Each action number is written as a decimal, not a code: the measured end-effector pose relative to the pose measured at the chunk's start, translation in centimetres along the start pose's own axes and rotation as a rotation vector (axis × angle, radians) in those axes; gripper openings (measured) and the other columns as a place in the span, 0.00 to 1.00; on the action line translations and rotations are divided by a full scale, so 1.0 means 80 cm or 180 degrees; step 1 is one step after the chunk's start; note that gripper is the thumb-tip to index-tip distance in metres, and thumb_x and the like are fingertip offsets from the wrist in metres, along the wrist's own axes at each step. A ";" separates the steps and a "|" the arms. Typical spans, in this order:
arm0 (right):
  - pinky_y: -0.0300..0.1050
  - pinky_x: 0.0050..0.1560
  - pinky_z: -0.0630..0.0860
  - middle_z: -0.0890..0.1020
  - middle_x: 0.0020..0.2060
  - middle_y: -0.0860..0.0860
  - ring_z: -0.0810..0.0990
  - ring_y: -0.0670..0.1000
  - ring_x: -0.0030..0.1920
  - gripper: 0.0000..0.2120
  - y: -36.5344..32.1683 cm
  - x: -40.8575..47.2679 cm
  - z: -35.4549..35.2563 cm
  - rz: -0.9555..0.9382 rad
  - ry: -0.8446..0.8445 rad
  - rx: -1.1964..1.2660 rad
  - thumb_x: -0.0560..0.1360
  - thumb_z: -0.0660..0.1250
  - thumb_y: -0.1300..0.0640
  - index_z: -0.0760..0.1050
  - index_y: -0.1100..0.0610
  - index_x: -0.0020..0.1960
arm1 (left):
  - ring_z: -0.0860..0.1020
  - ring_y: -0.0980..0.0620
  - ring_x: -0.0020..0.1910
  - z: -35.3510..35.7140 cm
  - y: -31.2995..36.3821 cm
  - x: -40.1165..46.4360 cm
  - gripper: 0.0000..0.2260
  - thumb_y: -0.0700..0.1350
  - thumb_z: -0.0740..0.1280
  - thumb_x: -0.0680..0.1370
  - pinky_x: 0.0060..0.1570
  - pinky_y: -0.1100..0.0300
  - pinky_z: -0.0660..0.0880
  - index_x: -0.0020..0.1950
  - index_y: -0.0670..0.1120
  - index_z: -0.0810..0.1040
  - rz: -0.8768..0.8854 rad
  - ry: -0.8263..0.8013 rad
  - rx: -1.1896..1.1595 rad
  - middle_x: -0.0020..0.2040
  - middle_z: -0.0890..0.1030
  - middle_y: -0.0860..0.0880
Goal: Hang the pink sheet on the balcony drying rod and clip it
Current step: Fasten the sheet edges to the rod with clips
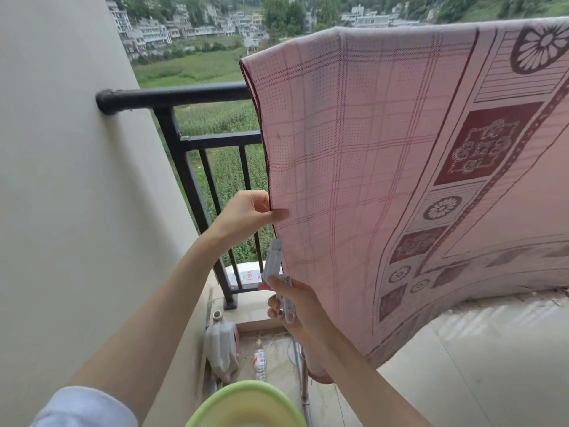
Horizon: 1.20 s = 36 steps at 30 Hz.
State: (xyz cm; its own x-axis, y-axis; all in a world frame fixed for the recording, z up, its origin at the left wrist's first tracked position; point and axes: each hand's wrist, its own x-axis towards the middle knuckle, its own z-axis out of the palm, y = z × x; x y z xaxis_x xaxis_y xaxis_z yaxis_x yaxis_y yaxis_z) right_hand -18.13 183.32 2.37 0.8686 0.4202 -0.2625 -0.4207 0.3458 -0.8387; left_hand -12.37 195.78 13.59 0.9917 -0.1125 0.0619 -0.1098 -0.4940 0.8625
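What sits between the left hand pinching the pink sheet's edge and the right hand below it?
In the head view, only the white plastic clothes clips held by the right hand rise toward the left hand, beside the pink patterned sheet.

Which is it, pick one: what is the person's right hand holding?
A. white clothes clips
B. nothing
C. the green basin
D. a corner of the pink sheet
A: the right hand grips white clips just below the sheet's edge, while the left hand is the one pinching the side edge of the pink sheet.
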 end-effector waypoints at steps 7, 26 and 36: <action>0.41 0.33 0.62 0.78 0.36 0.55 0.66 0.46 0.28 0.08 0.011 0.014 0.024 -0.0209 0.0013 0.0444 0.67 0.70 0.53 0.81 0.58 0.40 | 0.81 0.44 0.47 0.000 0.002 -0.004 0.12 0.52 0.71 0.68 0.54 0.49 0.75 0.38 0.44 0.77 -0.0059 0.0302 -0.0002 0.44 0.83 0.43; 0.37 0.28 0.68 0.80 0.37 0.50 0.68 0.44 0.25 0.07 -0.019 0.038 0.040 -0.0416 -0.0447 0.1290 0.75 0.66 0.56 0.73 0.58 0.51 | 0.76 0.49 0.35 0.006 -0.005 -0.008 0.11 0.51 0.72 0.70 0.40 0.51 0.75 0.37 0.44 0.77 0.0183 0.0707 0.0074 0.34 0.80 0.46; 0.38 0.34 0.69 0.74 0.29 0.46 0.70 0.46 0.30 0.07 0.045 0.033 -0.065 -0.0164 0.0912 -0.1318 0.69 0.72 0.57 0.76 0.56 0.44 | 0.77 0.54 0.48 0.037 -0.111 -0.027 0.06 0.43 0.62 0.78 0.47 0.59 0.73 0.49 0.52 0.77 -0.0285 0.0973 -0.1292 0.45 0.81 0.55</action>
State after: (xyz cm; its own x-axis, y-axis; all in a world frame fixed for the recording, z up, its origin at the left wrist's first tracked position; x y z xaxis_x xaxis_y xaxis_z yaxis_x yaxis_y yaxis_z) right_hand -15.94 181.30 -3.84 0.9469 0.1440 -0.2875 -0.2867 -0.0262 -0.9577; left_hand -13.74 197.85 4.33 0.9768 0.2022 0.0706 -0.0492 -0.1090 0.9928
